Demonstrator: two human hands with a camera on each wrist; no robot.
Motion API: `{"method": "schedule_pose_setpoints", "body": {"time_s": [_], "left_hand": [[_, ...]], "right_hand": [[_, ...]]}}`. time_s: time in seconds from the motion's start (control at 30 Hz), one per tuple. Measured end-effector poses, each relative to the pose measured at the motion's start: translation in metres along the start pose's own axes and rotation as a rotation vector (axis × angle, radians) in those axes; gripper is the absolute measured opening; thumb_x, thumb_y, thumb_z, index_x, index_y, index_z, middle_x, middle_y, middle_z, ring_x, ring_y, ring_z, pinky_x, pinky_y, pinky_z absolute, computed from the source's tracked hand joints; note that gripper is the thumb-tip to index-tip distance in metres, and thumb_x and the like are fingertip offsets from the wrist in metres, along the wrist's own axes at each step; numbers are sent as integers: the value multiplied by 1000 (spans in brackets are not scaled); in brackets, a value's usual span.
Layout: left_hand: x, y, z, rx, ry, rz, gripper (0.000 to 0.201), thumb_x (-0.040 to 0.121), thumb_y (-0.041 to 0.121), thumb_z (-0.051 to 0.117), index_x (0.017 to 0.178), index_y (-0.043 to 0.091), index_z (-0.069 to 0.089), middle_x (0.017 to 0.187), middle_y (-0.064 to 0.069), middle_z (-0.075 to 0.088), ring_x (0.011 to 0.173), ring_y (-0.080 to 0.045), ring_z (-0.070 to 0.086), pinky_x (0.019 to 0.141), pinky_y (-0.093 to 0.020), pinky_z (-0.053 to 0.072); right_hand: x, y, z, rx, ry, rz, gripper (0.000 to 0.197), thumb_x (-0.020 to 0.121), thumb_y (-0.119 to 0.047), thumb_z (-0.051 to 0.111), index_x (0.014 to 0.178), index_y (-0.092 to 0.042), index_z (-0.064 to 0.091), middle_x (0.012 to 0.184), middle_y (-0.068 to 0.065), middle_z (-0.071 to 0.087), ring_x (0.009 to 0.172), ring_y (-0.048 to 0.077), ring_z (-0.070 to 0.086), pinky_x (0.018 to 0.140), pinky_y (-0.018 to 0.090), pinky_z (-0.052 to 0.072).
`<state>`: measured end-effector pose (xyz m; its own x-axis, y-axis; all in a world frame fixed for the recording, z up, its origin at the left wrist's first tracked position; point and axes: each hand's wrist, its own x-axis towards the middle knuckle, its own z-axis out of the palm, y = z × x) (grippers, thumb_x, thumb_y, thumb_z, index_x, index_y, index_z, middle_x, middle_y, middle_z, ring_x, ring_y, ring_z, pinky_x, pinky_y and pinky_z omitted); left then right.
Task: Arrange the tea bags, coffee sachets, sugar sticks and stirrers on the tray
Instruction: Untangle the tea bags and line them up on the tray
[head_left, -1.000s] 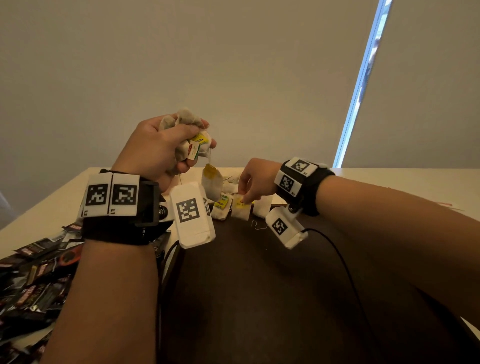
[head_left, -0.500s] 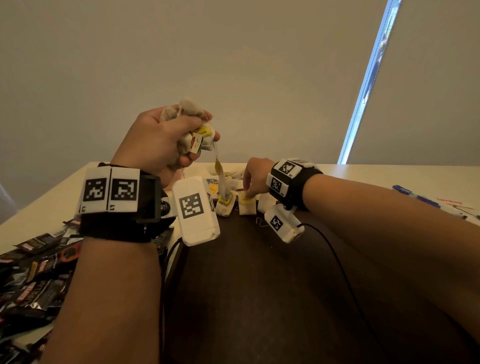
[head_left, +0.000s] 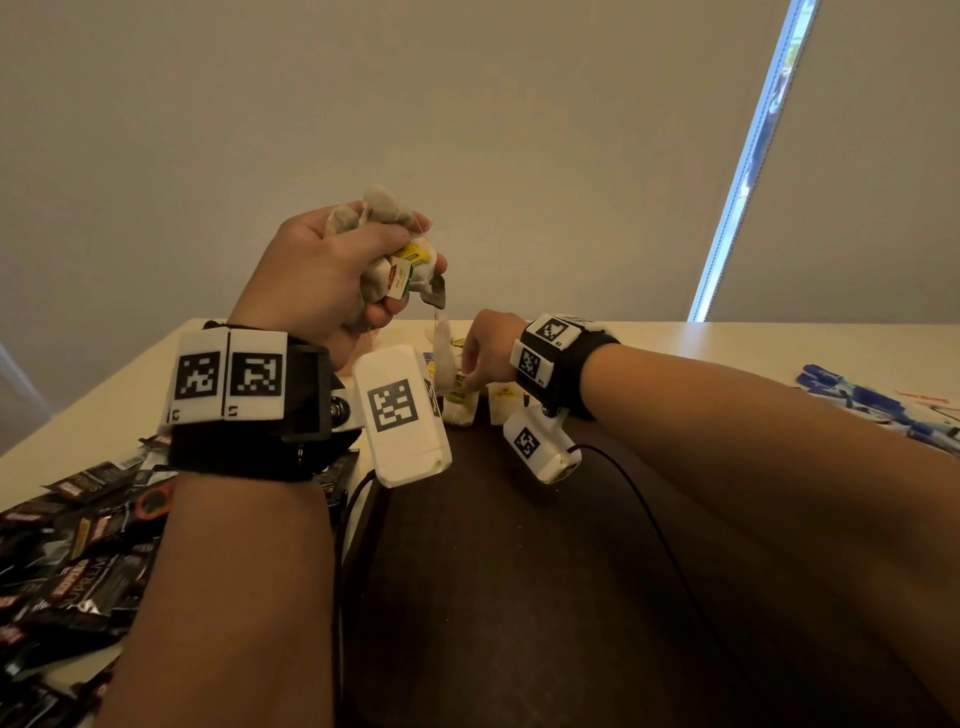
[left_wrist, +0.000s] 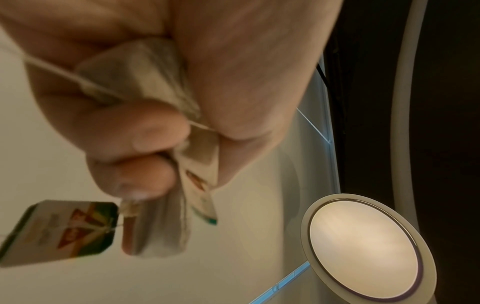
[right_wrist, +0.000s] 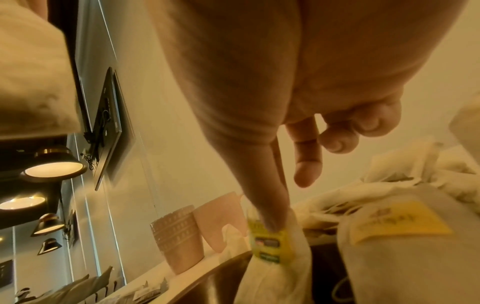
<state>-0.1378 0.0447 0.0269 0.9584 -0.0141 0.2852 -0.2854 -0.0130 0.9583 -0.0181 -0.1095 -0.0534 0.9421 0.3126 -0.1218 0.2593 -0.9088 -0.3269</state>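
Evidently clenching spare tea bags in left hand as stock; pressing placed bag flat onto tray with straight finger of right hand.

Black coffee sachets showed "SUPREM…", partly legible. Tag print on the tea bags was too blurred to read.

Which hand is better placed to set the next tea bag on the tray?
Right. The right hand sits at the bag row on the tray, thumb on one tag; the left hand is raised, gripping the spare tea bags.
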Motion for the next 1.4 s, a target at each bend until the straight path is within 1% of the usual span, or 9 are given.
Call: {"method": "schedule_pose_setpoints", "body": {"time_s": [0.1, 0.2, 0.37, 0.5, 0.83, 1.03, 1.1, 1.2, 1.4], "left_hand": [[0, 1, 0, 2, -10, -6, 16, 99, 12, 50, 104, 6, 64, 87, -15, 70, 49, -15, 48, 38, -18, 34], [0, 1, -1, -2, -1, -17, 17, 99, 13, 52, 106, 6, 65, 88, -15, 70, 50, -16, 48, 38, -18, 34], [0, 2, -3, 3, 1, -17, 16, 99, 13, 51, 105, 7, 64, 87, -14, 71, 50, -15, 48, 39, -18, 34], [-1, 3, -2, 5, 8, -17, 16, 99, 13, 51, 105, 7, 64, 87, -14, 70, 49, -14, 48, 38, -17, 34], [2, 1, -3, 1, -9, -10, 16, 100, 13, 50, 105, 6, 64, 87, -14, 71, 47, -14, 48, 38, -18, 35], [2, 1, -3, -3, -6, -24, 16, 100, 13, 50, 104, 8, 64, 88, -14, 71, 47, -13, 48, 38, -17, 35], [1, 1, -3, -4, -6, -25, 16, 100, 12, 50, 105, 7, 64, 87, -14, 70, 47, -13, 48, 37, -17, 35], [0, 2, -2, -14, -3, -25, 17, 100, 12, 49, 108, 5, 63, 87, -14, 70, 47, -13, 48, 37, -17, 34], [0, 2, 1, -4, -5, -6, 19, 99, 12, 51, 110, 3, 63, 86, -15, 70, 47, -14, 47, 38, -18, 34]], "right_hand": [[1, -4, -1, 2, 24, -26, 17, 82, -23, 80, 91, -11, 73, 76, -4, 62, 66, 10, 54, 57, 21, 45], [4, -6, 1, 24, 19, -34, 21, 82, -23, 80, 72, -18, 62, 70, -6, 56, 63, 8, 51, 53, 19, 40], [10, -9, 6, 74, -8, -38, 13, 81, -24, 81, 88, -16, 74, 83, -4, 66, 82, 14, 62, 67, 23, 51], [13, -8, 5, 103, -24, -31, 11, 82, -25, 79, 81, -18, 71, 79, -5, 65, 71, 8, 57, 58, 20, 44], [11, -8, 5, 88, 20, -41, 30, 84, -21, 78, 111, -8, 73, 78, -5, 62, 65, 7, 53, 55, 19, 43], [6, 3, -3, 117, 28, -25, 29, 83, -35, 78, 100, -12, 77, 86, -4, 72, 77, 11, 64, 67, 24, 53], [5, 10, -6, 72, 45, -10, 30, 85, -35, 77, 103, -11, 76, 89, -2, 72, 79, 13, 65, 67, 25, 53], [3, 20, -8, -65, 16, 21, 33, 85, -36, 76, 105, -10, 75, 100, 3, 74, 89, 19, 69, 79, 33, 59], [-3, 30, -11, -182, -56, 60, 43, 83, -34, 78, 115, -6, 69, 111, 8, 71, 103, 24, 66, 86, 35, 56]]}}
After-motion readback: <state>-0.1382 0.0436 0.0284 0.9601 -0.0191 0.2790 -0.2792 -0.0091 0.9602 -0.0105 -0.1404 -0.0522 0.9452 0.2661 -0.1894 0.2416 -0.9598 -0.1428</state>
